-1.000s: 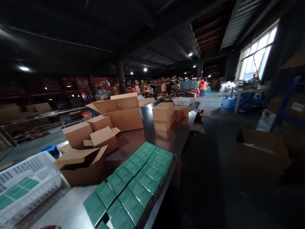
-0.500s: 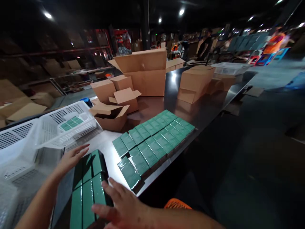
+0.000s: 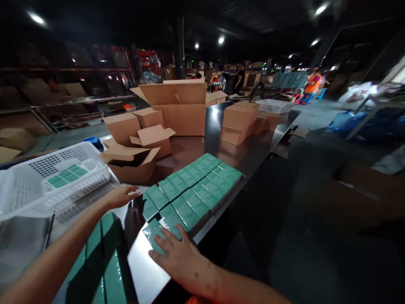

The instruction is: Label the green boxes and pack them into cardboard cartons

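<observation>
Shiny green shrink-wrapped boxes point(image 3: 190, 188) stand in two long rows on the dark metal table point(image 3: 218, 154). My right hand point(image 3: 177, 253) lies with spread fingers on the nearest green box point(image 3: 154, 231), at the front end of the rows. Beside the far-left end of the rows is my left hand point(image 3: 122, 196), fingers stretched out; whether it touches a box I cannot tell. Below my left forearm, another block of green boxes point(image 3: 101, 253) stands at the lower left, partly in shadow.
At left, a white perforated basket point(image 3: 98, 177) contains more green boxes. Open brown cartons point(image 3: 133, 166) and a large open carton point(image 3: 183, 114) stand behind the rows. A closed carton point(image 3: 237, 122) and a clear bin point(image 3: 275, 105) sit farther back. People in orange vests point(image 3: 312, 83) are far off.
Both hands have moved from the lower-left block of boxes to the two rows, the right hand now on the nearest box. The view has shifted to the right.
</observation>
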A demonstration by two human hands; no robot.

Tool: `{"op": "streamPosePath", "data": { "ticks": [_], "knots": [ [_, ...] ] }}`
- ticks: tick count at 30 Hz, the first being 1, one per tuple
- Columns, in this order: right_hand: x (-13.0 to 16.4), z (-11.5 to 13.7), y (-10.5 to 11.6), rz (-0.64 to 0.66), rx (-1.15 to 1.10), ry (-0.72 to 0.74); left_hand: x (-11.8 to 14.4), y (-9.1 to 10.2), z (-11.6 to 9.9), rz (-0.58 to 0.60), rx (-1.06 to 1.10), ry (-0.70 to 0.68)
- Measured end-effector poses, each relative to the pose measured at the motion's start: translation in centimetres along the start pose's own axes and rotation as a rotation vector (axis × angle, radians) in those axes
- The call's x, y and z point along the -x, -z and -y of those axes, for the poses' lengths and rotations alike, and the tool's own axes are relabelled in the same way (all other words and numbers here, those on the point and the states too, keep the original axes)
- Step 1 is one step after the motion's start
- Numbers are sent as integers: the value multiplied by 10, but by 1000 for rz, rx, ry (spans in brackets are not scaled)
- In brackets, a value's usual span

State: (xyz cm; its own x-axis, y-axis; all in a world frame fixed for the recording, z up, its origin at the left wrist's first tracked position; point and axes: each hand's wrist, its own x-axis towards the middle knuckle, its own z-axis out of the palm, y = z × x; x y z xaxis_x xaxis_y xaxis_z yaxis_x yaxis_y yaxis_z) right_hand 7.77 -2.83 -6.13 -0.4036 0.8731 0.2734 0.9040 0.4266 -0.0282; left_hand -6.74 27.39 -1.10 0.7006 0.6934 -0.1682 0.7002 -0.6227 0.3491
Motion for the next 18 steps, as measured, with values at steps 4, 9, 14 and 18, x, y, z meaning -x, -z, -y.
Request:
{"op": "streamPosePath", "data": {
  "ticks": [4,9,14,18],
  "knots": [
    [8,-11,2,23,-6,-6,-17,-11,-10,103,41,-38],
    [13,-12,-2,-54,25,0,-17,-16,-7,101,98,-6],
    [7,-8,-9,-86,71,1,-10,-18,-9,49,78,33],
    [6,-7,-20,-142,83,3,8,-17,-28,-47,60,53]
  ]
}}
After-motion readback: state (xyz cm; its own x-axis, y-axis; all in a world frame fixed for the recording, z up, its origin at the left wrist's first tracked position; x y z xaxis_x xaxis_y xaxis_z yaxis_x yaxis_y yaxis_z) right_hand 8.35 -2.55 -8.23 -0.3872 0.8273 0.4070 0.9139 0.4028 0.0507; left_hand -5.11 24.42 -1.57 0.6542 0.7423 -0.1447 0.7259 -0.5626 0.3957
